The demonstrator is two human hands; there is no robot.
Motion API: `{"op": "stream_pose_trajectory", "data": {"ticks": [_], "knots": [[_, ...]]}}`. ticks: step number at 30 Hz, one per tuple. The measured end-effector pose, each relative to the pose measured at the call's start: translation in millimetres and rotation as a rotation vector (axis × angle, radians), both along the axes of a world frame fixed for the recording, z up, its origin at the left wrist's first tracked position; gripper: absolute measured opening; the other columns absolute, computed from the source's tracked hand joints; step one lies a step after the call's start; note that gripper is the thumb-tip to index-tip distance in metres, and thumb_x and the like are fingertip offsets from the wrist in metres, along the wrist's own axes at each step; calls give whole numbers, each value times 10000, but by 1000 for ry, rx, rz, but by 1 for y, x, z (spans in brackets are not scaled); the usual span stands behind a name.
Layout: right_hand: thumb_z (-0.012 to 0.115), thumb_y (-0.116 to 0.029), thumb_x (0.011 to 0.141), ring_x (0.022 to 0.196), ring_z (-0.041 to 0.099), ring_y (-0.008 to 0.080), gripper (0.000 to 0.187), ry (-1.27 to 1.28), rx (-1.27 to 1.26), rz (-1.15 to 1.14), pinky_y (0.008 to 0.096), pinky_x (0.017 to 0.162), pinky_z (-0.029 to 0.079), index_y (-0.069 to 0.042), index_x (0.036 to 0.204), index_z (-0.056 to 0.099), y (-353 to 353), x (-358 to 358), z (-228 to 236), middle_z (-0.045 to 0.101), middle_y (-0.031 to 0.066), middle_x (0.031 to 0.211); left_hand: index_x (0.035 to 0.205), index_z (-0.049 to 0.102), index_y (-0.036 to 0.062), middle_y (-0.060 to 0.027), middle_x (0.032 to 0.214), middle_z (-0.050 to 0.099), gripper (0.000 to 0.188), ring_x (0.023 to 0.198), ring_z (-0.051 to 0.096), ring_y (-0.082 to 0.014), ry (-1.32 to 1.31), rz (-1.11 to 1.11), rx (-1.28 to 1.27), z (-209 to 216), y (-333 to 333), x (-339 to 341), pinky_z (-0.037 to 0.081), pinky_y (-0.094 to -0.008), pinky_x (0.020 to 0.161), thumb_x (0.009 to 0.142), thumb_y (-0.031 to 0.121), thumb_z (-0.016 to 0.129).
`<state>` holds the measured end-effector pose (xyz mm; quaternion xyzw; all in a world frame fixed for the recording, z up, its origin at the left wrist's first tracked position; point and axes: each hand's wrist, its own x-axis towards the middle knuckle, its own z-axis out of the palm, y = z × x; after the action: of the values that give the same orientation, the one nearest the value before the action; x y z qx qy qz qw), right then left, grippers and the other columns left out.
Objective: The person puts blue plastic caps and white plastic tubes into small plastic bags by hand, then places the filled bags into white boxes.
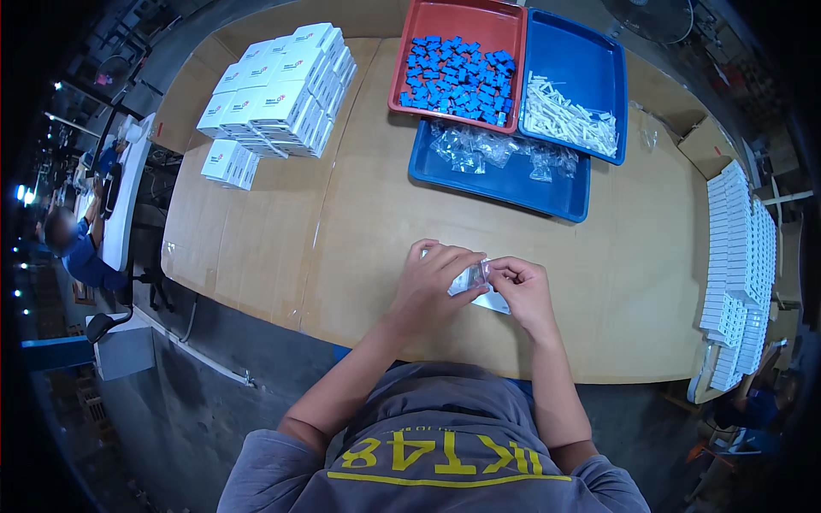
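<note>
My left hand (436,278) and my right hand (523,293) are close together over the near part of the table. Between them is a small clear plastic bag (480,275), and what it contains is too small to make out. The left fingers curl around one side of it, with the thumb stretched along its near edge. At its right edge, my right thumb and forefinger pinch the plastic. Under the hands lies a flat white piece (493,302), mostly covered by the left hand, so its kind cannot be told.
Beyond my hands, a red tray (462,17) holds blue plastic parts, and a blue tray (573,43) holds white sticks. Both overlap a lower blue tray (505,195) with clear bags. White boxes (278,94) are stacked far left, more white boxes (731,256) at the right edge.
</note>
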<state>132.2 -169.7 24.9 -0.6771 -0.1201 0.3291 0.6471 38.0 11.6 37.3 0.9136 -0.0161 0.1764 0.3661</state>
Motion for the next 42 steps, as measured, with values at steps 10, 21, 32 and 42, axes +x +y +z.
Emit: {"op": "stream_pose_trajectory", "data": {"ticks": [10,21,32,42], "knots": [[658,7,988,810,621,31,155,-43,80,66,187,690,458,7,1128,724,-7,12,9,724,23,954,1201,723,105,-60,1113,721,379,1067,662,-223,56,41,-159,-1,-8,-2,446,-371,993,854,208,833],[734,-20,945,707,416,38,129,-169,-1,324,229,622,338,-58,1054,791,-19,20,18,543,-45,866,1215,715,61,-27,1050,730,380,858,663,-118,782,-90,-1519,-10,0,-9,571,-342,897,1075,399,611],[760,-107,951,959,585,90,78,-248,-5,427,236,774,467,-54,1000,789,-18,22,14,645,20,1250,1209,691,33,-77,1075,742,362,954,729,-177,845,-45,-1661,-22,1,-11,626,-397,860,1082,360,602],[510,-302,1129,1136,623,182,429,6,68,483,316,993,496,57,1082,742,-8,26,6,617,105,1370,1256,686,54,-74,1114,751,334,985,710,-186,821,-121,-1729,-21,0,-8,595,-417,922,1092,327,587]]}}
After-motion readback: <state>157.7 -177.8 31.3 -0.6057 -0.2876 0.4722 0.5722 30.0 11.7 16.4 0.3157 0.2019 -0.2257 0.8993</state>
